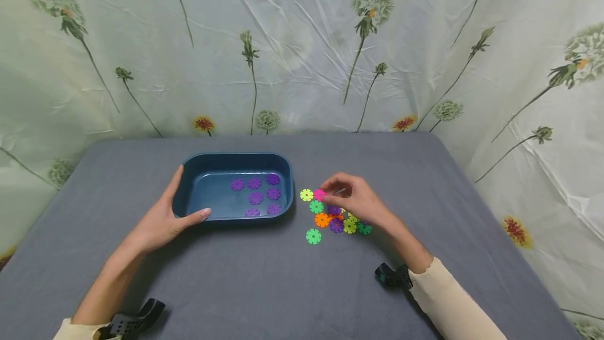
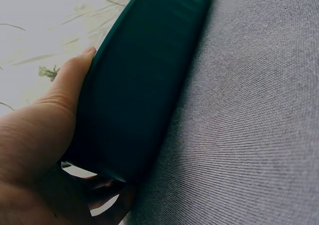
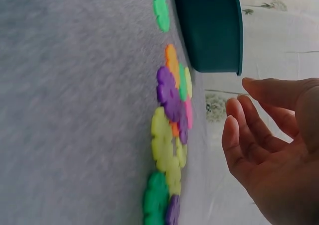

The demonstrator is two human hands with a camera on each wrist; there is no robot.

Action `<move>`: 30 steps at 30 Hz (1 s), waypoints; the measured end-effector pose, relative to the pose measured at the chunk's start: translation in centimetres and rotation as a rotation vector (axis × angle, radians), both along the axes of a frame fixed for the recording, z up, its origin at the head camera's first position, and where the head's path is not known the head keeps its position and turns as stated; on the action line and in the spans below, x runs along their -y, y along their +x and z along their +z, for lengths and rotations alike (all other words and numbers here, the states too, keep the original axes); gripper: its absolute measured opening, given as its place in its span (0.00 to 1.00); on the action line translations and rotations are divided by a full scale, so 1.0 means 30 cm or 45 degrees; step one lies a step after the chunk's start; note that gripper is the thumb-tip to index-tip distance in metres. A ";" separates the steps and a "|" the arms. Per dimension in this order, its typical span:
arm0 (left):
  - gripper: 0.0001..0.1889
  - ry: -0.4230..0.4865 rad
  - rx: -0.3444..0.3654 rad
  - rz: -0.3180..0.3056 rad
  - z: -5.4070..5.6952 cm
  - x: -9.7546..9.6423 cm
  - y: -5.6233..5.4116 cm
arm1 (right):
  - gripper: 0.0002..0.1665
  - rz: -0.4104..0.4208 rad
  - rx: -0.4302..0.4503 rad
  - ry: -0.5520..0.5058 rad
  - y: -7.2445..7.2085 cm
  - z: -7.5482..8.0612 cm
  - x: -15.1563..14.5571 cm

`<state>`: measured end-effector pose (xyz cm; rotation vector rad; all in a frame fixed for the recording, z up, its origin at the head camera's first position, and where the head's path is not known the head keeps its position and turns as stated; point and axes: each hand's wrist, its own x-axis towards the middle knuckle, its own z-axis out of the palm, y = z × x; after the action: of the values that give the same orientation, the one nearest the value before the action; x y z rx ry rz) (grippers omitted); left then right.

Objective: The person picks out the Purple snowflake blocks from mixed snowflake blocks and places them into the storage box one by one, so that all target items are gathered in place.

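A dark blue plastic tray (image 1: 207, 188) stands on the grey cloth, several purple notched discs (image 1: 255, 198) lying in its right half. My left hand (image 1: 158, 224) grips the tray's left end, thumb over the near rim; in the left wrist view the other fingers curl around the end wall. Right of the tray lies a loose group of notched discs. Over its far part hovers my right hand (image 1: 358, 201), fingers bent, with a bare gap between thumb and fingertips in the right wrist view. A pink disc (image 1: 319, 194) lies beside its fingertips, close to a yellow disc (image 1: 306, 195).
Orange (image 1: 322, 220), green, yellow and purple discs overlap below the right hand. One green disc (image 1: 313, 236) lies apart, nearer me. Behind the cloth-covered table (image 1: 264, 287) hangs a pale curtain (image 1: 302, 56) printed with dandelions.
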<state>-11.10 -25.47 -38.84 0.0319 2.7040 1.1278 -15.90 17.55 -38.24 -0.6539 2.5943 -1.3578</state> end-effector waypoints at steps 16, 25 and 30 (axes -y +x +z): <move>0.66 -0.005 0.005 0.005 0.002 -0.006 -0.006 | 0.15 0.010 0.011 0.049 0.010 -0.025 -0.075; 0.66 -0.003 0.017 0.005 -0.004 -0.004 -0.002 | 0.17 0.025 0.019 0.090 0.018 -0.031 -0.103; 0.66 -0.001 0.011 0.006 0.000 -0.006 -0.003 | 0.18 0.040 0.030 0.125 0.017 -0.038 -0.114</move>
<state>-11.19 -25.29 -38.83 0.0207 2.6981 1.1252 -15.39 20.96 -39.39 -0.6562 2.6018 -1.2132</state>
